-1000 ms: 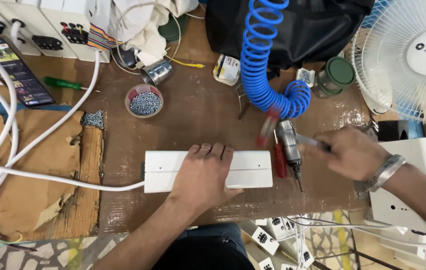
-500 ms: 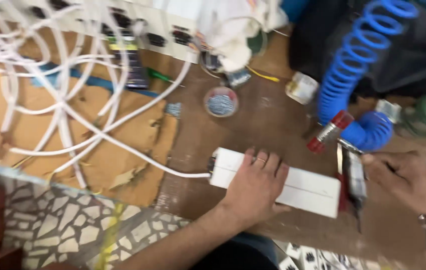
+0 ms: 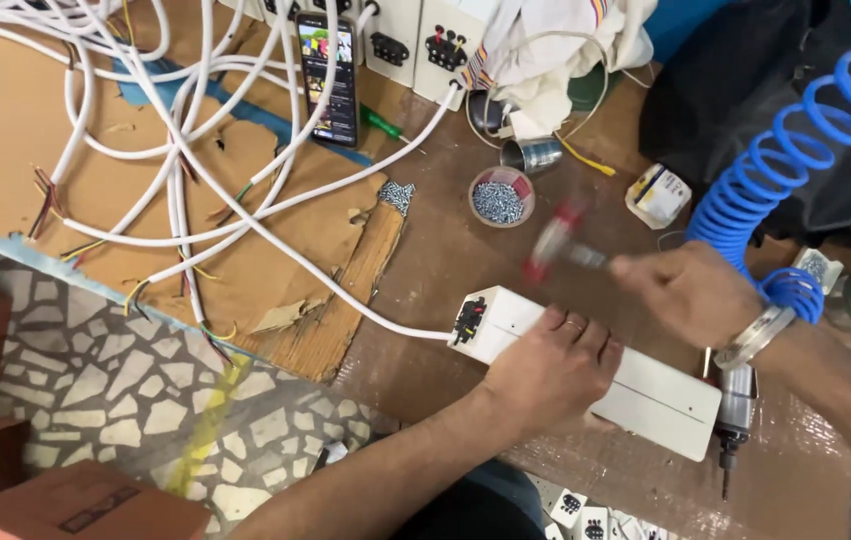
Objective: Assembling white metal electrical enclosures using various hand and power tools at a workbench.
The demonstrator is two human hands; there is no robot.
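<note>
A long white extension box [image 3: 645, 392] lies on the brown worktable [image 3: 445, 260], with a white cable [image 3: 295, 262] entering its left end beside a black socket. My left hand [image 3: 555, 370] presses flat on top of the box. My right hand [image 3: 690, 290] is above the box and grips a red-handled screwdriver [image 3: 557, 243], which is blurred and points left. A grey pneumatic driver [image 3: 733, 420] lies on the table at the right end of the box, joined to a coiled blue air hose [image 3: 795, 170].
A small bowl of screws [image 3: 501, 197], a metal cup [image 3: 533, 153] and a small carton [image 3: 657, 195] stand behind the box. White cables, a phone [image 3: 329, 75] and more white socket boxes [image 3: 415, 40] fill the back left. Torn cardboard [image 3: 95, 160] covers the left; mosaic floor shows below.
The view has swung left. My right hand has left the driver lying on the table and now holds the red-handled screwdriver above the box. My left hand stays on the box.
</note>
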